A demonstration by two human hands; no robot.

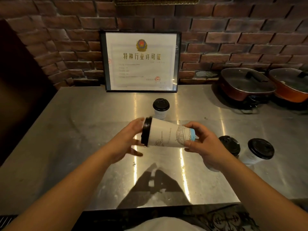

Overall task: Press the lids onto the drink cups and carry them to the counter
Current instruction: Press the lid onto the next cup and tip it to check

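Observation:
I hold a white paper cup (166, 135) sideways above the steel table (75, 139), its black lid (146, 133) pointing left. My left hand (129, 140) is against the lid end, palm and fingers behind the rim. My right hand (202, 144) grips the cup's base, where a blue band and line drawing show. Another lidded cup (160, 108) stands upright farther back. To the right stand two more lidded cups, one (230, 145) partly hidden behind my right hand, the other (259, 150) beside it.
A framed certificate (141, 61) leans against the brick wall at the table's back. Two red pans with glass lids (246, 84), (290, 85) sit at the back right. The table's front edge runs just before my body.

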